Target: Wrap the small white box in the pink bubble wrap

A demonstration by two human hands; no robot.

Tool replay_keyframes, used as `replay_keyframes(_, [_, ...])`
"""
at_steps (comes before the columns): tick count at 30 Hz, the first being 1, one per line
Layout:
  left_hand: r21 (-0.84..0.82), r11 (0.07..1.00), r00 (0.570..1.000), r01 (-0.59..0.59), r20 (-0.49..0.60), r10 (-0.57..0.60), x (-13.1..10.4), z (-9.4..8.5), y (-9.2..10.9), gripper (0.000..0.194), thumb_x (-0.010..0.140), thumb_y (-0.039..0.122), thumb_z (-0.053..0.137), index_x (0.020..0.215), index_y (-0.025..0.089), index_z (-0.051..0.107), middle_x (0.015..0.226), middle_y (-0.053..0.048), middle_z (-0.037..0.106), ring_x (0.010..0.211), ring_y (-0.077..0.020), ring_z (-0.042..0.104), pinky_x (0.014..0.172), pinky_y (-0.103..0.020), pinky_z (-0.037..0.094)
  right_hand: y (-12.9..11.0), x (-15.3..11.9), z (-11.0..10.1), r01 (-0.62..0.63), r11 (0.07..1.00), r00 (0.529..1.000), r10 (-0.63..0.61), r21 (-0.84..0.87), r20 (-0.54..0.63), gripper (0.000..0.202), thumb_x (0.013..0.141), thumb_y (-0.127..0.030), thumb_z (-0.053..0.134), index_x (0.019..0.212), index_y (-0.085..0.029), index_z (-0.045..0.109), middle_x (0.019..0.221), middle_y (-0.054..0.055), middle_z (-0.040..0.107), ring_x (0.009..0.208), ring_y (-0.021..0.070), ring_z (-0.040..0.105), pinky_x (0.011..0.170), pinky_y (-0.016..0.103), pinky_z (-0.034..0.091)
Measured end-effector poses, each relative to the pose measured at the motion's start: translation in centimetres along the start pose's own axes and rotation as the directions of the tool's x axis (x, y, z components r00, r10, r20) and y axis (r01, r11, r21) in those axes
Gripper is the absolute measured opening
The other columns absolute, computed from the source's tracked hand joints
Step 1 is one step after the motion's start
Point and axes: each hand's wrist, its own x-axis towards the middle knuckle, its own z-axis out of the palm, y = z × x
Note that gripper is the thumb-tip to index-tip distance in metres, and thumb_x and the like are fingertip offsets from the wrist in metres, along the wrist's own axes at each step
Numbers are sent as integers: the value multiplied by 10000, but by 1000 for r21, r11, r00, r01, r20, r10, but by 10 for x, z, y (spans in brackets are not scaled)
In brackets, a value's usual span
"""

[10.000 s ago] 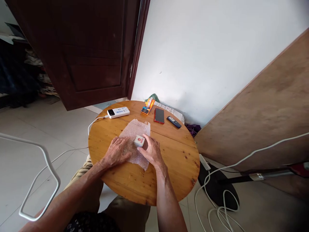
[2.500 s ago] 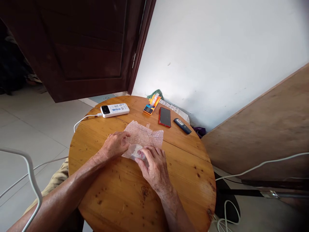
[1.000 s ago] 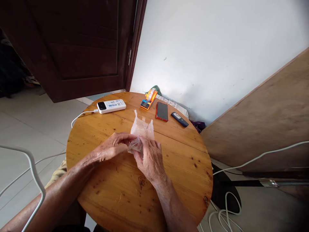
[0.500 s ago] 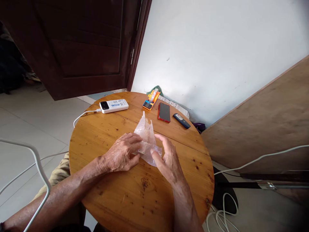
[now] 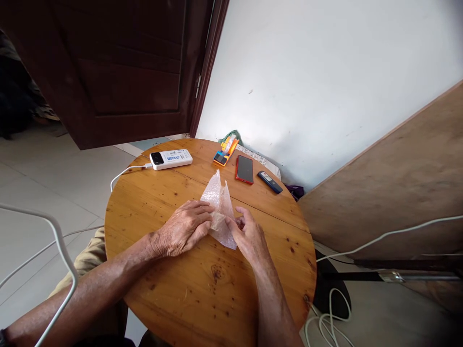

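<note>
A piece of clear bubble wrap (image 5: pixel 223 236) lies partly folded on the round wooden table, its torn far end standing up in two points. My left hand (image 5: pixel 185 226) rests over the left side of the wrap, fingers together and thumb alongside, gripping its edge. At the right edge, my right hand (image 5: pixel 249 235) has its thumb on the wrap and its fingers curled in, pinching it. A pale, yellowish patch shows through the plastic between both hands; I cannot tell what it is.
Along the table's (image 5: pixel 159 279) far side are a white power bank (image 5: pixel 171 159) with a cable, an orange tape dispenser (image 5: pixel 225 151), a red-edged phone (image 5: pixel 245 169) and a dark blue handheld device (image 5: pixel 269 182). A white cable (image 5: pixel 61 246) hangs before my left arm.
My right hand's thumb and fingers have closed in on the wrap's right edge, and that right flap is drawn inward. My left thumb has moved up against the wrap.
</note>
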Motion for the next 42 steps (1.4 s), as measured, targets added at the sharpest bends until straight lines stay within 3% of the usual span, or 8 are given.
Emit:
replay_keyframes(5, [8, 1000, 1000, 4, -23, -4, 2, 2, -3, 251, 971, 240, 445, 997, 160, 682, 1175, -142, 706, 1161, -272, 604, 995, -467, 476, 0, -1, 4, 48, 999, 999, -48, 12, 14, 441, 819, -400, 543, 1208, -194, 574, 698, -9, 617, 598, 169, 547, 569, 267, 376])
replay_keyframes(10, [-131, 991, 999, 9, -36, -14, 0, -6, -2, 334, 992, 233, 373, 1064, 158, 690, 1223, -133, 693, 1188, -258, 605, 1029, -462, 467, 1, -2, 5, 114, 992, 993, -114, 47, -8, 372, 823, -328, 512, 1167, -209, 590, 644, -34, 566, 564, 158, 517, 543, 254, 360])
replay_keyframes(17, [-56, 998, 989, 8, -145, -16, 0, 15, -14, 177, 897, 169, 544, 975, 166, 702, 1108, -126, 730, 1071, -237, 658, 928, -422, 535, -4, -3, 5, 95, 961, 995, -88, 259, -41, 335, 826, -327, 533, 1125, -190, 598, 656, -33, 550, 575, 149, 494, 556, 256, 373])
replay_keyframes(23, [-6, 1000, 991, 0, -137, 0, 1, 18, -11, 139, 881, 155, 591, 970, 164, 697, 1102, -118, 725, 1072, -230, 638, 939, -394, 524, -12, -3, 10, 33, 779, 999, -35, 626, -9, 353, 778, -368, 645, 1074, -181, 602, 650, -45, 545, 569, 123, 488, 537, 239, 395])
replay_keyframes(27, [-6, 1000, 992, -14, -124, 13, 2, 19, -9, 146, 898, 167, 573, 972, 175, 698, 1111, -115, 718, 1087, -226, 625, 955, -394, 515, -16, -3, 17, -38, 652, 999, 23, 757, 31, 394, 749, -402, 711, 1059, -180, 610, 641, -56, 535, 518, 96, 470, 473, 217, 385])
replay_keyframes(32, [14, 1000, 994, -6, -113, 7, 4, 20, -6, 163, 902, 157, 549, 963, 175, 700, 1093, -110, 715, 1075, -227, 626, 946, -393, 522, -21, -6, 21, -54, 593, 998, 13, 803, 58, 420, 736, -396, 743, 1069, -181, 602, 686, -45, 591, 494, 90, 529, 436, 213, 449])
replay_keyframes(37, [-58, 998, 992, 17, -122, -24, 6, 22, -4, 168, 919, 184, 538, 1007, 194, 681, 1102, -103, 710, 1068, -220, 630, 946, -392, 517, -24, -12, 17, -69, 599, 991, -50, 798, 123, 453, 788, -381, 709, 1187, -207, 581, 787, -21, 638, 515, 113, 607, 450, 256, 539])
replay_keyframes(42, [-123, 979, 976, 164, -126, -179, 4, 23, 0, 276, 870, 195, 587, 1145, 185, 603, 1058, -95, 700, 997, -229, 640, 870, -384, 545, -24, -14, 11, -54, 639, 975, -132, 768, 179, 516, 800, -266, 642, 1302, -219, 536, 1034, 50, 681, 622, 117, 647, 558, 292, 586])
